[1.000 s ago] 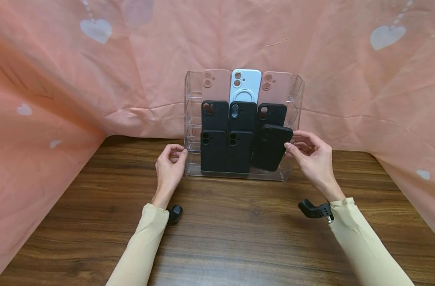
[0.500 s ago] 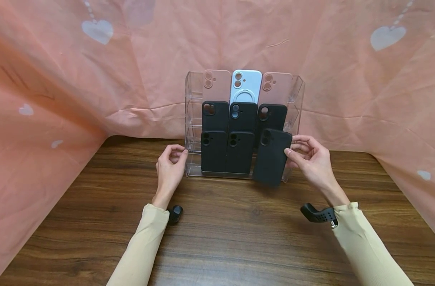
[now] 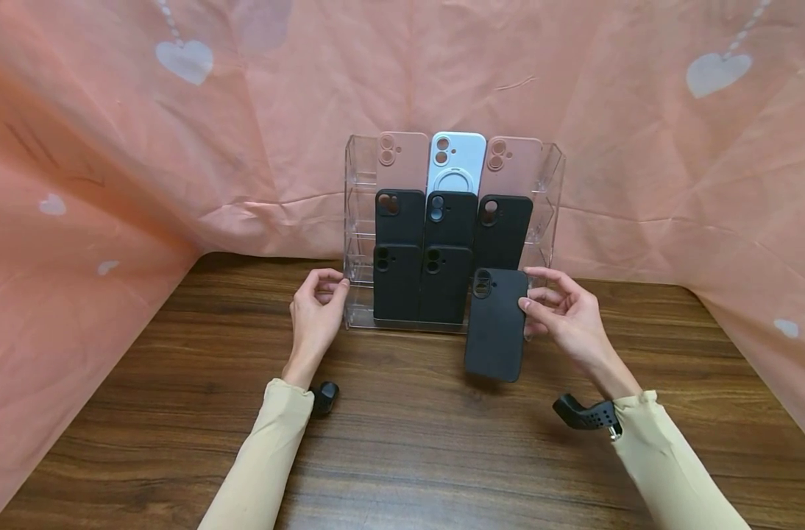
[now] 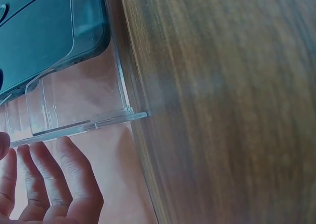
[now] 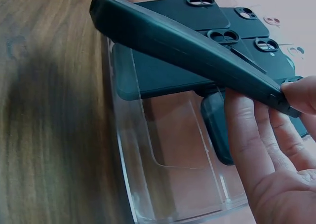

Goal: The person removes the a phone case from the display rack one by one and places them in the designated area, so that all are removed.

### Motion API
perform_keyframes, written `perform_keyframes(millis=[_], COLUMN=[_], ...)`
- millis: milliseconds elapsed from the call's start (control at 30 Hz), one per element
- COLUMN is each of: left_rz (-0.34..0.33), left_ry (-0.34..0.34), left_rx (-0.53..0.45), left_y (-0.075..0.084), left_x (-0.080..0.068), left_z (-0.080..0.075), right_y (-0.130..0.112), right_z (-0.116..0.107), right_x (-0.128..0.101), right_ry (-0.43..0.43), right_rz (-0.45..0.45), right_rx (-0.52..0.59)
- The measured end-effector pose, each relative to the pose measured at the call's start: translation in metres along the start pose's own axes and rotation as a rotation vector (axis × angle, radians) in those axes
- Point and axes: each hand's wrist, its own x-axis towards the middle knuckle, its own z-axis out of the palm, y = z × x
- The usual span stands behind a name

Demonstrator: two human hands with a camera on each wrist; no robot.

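A pink cloth (image 3: pixel 98 184) with white hearts is hanging along the left, dropping onto the table (image 3: pixel 409 442) edge and closing that side in. The left hand (image 3: pixel 315 313) is resting against the left wall of the clear rack (image 3: pixel 355 221), its fingers (image 4: pixel 54 179) lying relaxed and loosely bent against the acrylic, gripping nothing. The rack is standing at the back of the table against the cloth, its tiers holding pale cases on top and black cases (image 3: pixel 422 250) below. The front row's right slot is standing empty.

The right hand (image 3: pixel 564 316) is holding a black case (image 3: pixel 496 324) by its right edge, thumb and fingers (image 5: pixel 247 135) pinching it. The case is hanging upright in front of the rack's right end, above the table and clear of the slot. A second ago it was leaning in that slot; it has since come out and lower, toward the person. Bare wood is lying open in front of the rack. No writing is readable anywhere.
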Motion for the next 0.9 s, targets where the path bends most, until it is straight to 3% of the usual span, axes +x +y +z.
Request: perform_keyframes(millis=[300,900], left_rz=[-0.001,0.012], left_ry=[-0.008,-0.031], left_rx=[0.006,0.036], left_y=[0.001,0.004], left_x=[0.000,0.002], left_z=[-0.001,-0.003], right_y=[0.006,0.024], right_z=[0.003,0.023], right_x=[-0.007,-0.018], right_ry=[-0.065,-0.141], right_rz=[0.051,0.166], right_rx=[0.039,-0.022])
